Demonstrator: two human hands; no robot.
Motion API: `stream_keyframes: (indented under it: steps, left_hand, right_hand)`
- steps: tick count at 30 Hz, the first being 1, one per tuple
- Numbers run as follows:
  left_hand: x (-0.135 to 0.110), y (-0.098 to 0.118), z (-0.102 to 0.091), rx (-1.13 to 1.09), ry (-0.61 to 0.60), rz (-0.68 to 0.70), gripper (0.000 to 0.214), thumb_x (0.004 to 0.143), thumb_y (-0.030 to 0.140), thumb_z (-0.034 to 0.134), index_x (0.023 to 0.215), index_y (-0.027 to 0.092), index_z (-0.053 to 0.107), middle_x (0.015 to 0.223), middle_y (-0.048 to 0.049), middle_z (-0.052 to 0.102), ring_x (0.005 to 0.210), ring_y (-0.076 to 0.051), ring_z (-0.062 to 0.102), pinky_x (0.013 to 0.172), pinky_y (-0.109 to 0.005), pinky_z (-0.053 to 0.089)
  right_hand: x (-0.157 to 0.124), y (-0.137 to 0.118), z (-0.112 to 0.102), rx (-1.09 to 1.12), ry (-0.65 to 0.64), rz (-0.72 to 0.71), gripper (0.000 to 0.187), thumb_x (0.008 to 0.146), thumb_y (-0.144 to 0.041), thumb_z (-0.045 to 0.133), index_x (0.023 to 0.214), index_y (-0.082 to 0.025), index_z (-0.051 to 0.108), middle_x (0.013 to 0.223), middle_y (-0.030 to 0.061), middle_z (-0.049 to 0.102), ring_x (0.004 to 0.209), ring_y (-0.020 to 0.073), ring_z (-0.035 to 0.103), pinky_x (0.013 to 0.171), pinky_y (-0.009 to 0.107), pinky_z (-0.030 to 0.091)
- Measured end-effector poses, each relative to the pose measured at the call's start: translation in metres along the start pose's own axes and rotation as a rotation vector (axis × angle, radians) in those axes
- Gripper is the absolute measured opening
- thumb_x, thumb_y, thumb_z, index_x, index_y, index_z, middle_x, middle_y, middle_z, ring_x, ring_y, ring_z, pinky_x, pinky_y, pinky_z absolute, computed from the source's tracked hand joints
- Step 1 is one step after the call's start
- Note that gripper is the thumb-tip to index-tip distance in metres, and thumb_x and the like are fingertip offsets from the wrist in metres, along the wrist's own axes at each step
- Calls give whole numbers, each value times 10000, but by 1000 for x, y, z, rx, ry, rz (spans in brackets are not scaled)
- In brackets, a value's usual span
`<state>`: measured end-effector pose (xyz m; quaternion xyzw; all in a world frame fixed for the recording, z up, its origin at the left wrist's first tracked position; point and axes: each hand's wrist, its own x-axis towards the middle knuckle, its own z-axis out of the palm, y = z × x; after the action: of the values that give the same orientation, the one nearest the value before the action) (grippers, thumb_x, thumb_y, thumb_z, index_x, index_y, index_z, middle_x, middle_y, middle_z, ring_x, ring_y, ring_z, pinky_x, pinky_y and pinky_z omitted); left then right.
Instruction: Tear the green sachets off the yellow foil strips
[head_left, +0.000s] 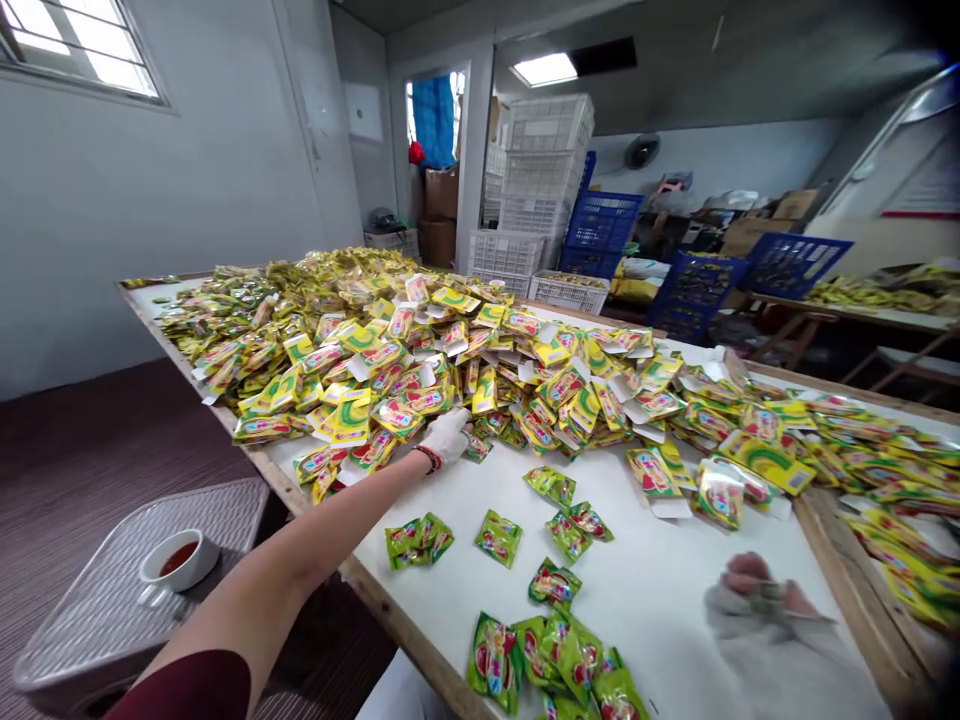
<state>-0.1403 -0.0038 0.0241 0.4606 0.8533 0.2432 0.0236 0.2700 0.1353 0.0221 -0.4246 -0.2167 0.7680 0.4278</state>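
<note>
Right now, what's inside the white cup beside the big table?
There's reddish-brown liquid in the white cup. The bottom inside can't be seen, because the liquid covers it.

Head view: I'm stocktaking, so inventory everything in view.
Tables: at least two, white, centre and right
Boxes: many, yellow, heaped on tables
Packets: over ten, green, near front
Stool: one, grey, lower left
Cup: one, white, on stool
Crates: several, white and blue, background
Cartons: several, brown, background
Cloth: one, blue, doorway
Fan: one, dark, back wall
Window: one, bright, upper left
Light: one, white, ceiling
Left hand: one, white glove, at boxes
Right hand: one, pale glove, blurred, lower right
</note>
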Motion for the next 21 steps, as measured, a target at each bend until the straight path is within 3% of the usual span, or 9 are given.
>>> stream_keyframes:
  steps: [3, 6, 9, 12, 16, 19, 21]
  left_hand:
    - [33, 5, 11, 22, -10, 19, 424, 858, 435, 498, 1253, 282, 512, 1278, -71, 551, 1130, -263, 547, 940, -362, 439]
    - [67, 23, 26, 29, -3, 22, 648, 766, 570, 570, 1341, 300, 442, 1412, -73, 440, 1281, -307, 421, 1035, -386, 370]
    - [98, 37, 38, 28, -26, -43, 799, 698, 606, 610, 1385, 249, 411, 1426, -122, 416, 1316, -347, 376, 1047, -401, 357]
    - [113, 39, 43, 35, -85, -112, 792, 707, 596, 586, 1395, 247, 406, 1404, -141, 450, 1234, -352, 476, 964, -400, 428]
    - [95, 39, 39, 80, -126, -91, 687, 741, 576, 551, 1360, 299, 442, 1341, -113, 529, 1155, -319, 546, 918, -382, 449]
    - [53, 51, 35, 116, -147, 2, 561, 765, 572, 524, 1264, 315, 523, 1206, -85, 620, 1074, -295, 590, 877, -371, 462]
    - [16, 66, 35, 132, -168, 79, 510, 770, 572, 523, 1199, 300, 569, 1092, -85, 658, 1010, -291, 612, 857, -375, 465]
  right_hand:
    - [14, 17, 11, 92, -70, 70, 125, 803, -255, 610, 918, -227, 652, 735, 23, 689, 520, 122, 589, 418, 249, 486]
    - [21, 28, 15, -30, -199, 88, 324, 639, -277, 785, 934, -237, 659, 764, 1, 714, 549, 138, 619, 433, 245, 487]
    - [14, 31, 19, -97, -199, 160, 423, 524, -278, 859, 896, -236, 662, 742, -1, 714, 549, 157, 632, 471, 275, 514]
    - [0, 31, 30, -103, -148, 144, 469, 468, -280, 884, 876, -225, 658, 708, -3, 702, 520, 140, 614, 466, 248, 502]
    - [-19, 33, 45, -167, -180, 109, 537, 433, -305, 900, 896, -202, 648, 710, 7, 688, 530, 134, 603, 486, 232, 490]
    - [-27, 41, 50, -316, -258, 25, 498, 540, -410, 850, 933, -195, 635, 733, 12, 674, 559, 138, 598, 493, 233, 466]
    - [-31, 51, 51, -511, -307, -103, 445, 656, -478, 763, 965, -185, 631, 776, 30, 672, 597, 152, 601, 515, 253, 465]
